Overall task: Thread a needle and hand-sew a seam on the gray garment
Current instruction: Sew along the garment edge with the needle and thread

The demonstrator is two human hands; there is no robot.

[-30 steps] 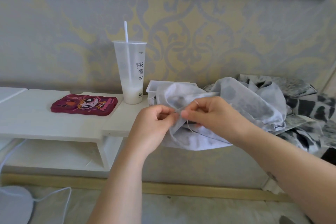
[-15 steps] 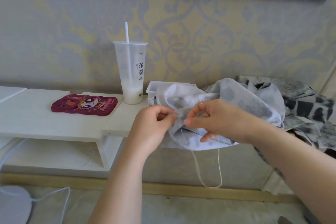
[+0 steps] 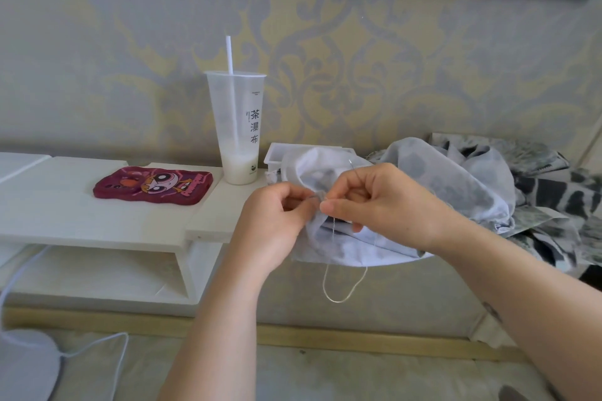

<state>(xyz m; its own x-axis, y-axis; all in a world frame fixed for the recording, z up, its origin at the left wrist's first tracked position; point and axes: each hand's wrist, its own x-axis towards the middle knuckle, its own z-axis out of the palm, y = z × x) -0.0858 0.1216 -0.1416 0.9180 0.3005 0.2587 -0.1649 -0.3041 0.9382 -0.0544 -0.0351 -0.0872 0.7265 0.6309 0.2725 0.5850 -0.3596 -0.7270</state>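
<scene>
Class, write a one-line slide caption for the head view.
Left hand pinches the gray garment; right hand holds the needle, thread looping below.

Right hand (image 3: 387,202) is drawing the needle (image 3: 353,169) upward; the thread (image 3: 337,301) loop hanging below the gray garment (image 3: 456,179) is shortening.

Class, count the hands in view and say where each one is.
2. The left hand pinches the gray garment at centre; the right hand, beside it, holds the needle. No others show.
</scene>
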